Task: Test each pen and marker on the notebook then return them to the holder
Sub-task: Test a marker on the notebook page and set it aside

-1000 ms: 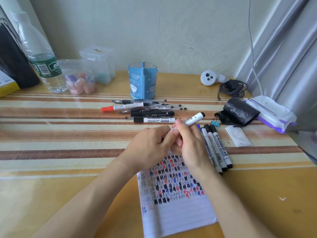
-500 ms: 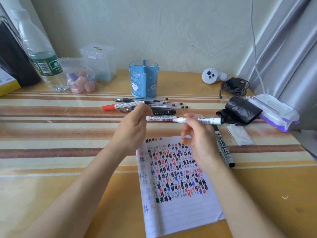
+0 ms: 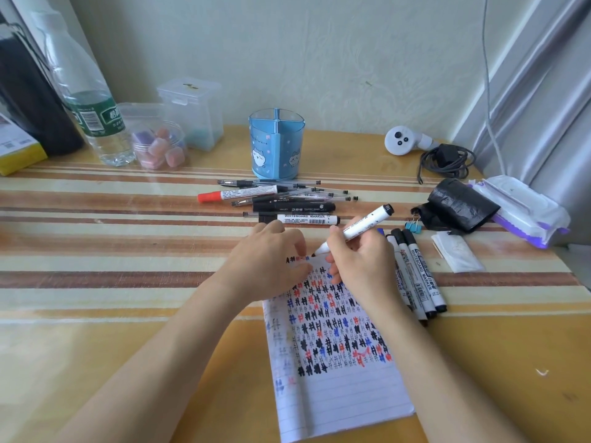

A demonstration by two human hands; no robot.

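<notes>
Whiteboard marker (image 3: 358,230), white barrel, uncapped: held in right hand (image 3: 361,263), fingers wrapped round the lower barrel, black tip down at the top edge of the notebook (image 3: 335,391). Barrel tilts up and away, rear end pointing toward the far right of the notebook.

Left hand (image 3: 265,263): palm down on the notebook's top left corner, fingers curled; whether it grips anything I cannot tell.

Notebook: open, lined page, upper part packed with small black, blue and red hash marks; lower part bare.

Just right of the notebook: three capped markers (image 3: 419,276) side by side, partly under the right wrist.

Beyond the notebook: loose pile of pens and markers (image 3: 287,203), including a red-capped marker (image 3: 236,195) and a black-capped one labelled WHITEBOARD MARKER (image 3: 303,219).

Beyond that pile: blue divided pen holder (image 3: 276,145), upright, no pens showing above its rim.

Far left of the notebook: water bottle (image 3: 92,113), clear tub of pastel cubes (image 3: 160,148), lidded clear box (image 3: 192,113).

Far right of the notebook: blue binder clip (image 3: 414,226), black roll (image 3: 460,204), wet wipes pack (image 3: 524,209), white controller (image 3: 401,140) with coiled cable (image 3: 446,161).

All on a striped wooden table (image 3: 112,251)
</notes>
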